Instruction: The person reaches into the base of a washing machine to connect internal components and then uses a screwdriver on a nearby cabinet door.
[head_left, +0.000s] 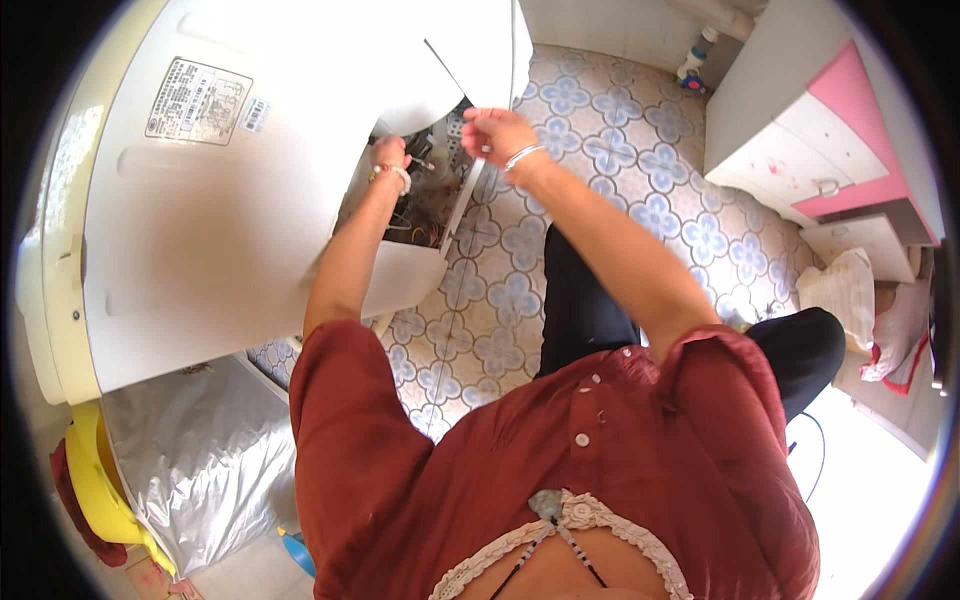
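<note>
A white appliance (220,230) with a label stands at the left, its lower corner opened onto a compartment (420,215) of wires, tubing and metal parts. My left hand (390,155), with a beaded bracelet, is at the compartment's upper left, fingers curled; what they grip is hidden. My right hand (497,135), with silver bangles, is slightly blurred just right of the opening, fingers curled around something small I cannot make out, beside the white edge (465,200) of the frame.
Patterned floor tiles (500,300) surround my bent legs. A white-and-pink cabinet (780,150), a pipe fitting (697,60) and piled fabric (840,300) are at the right. A silver foil-covered item (200,460) and a yellow plastic item (100,490) lie at lower left.
</note>
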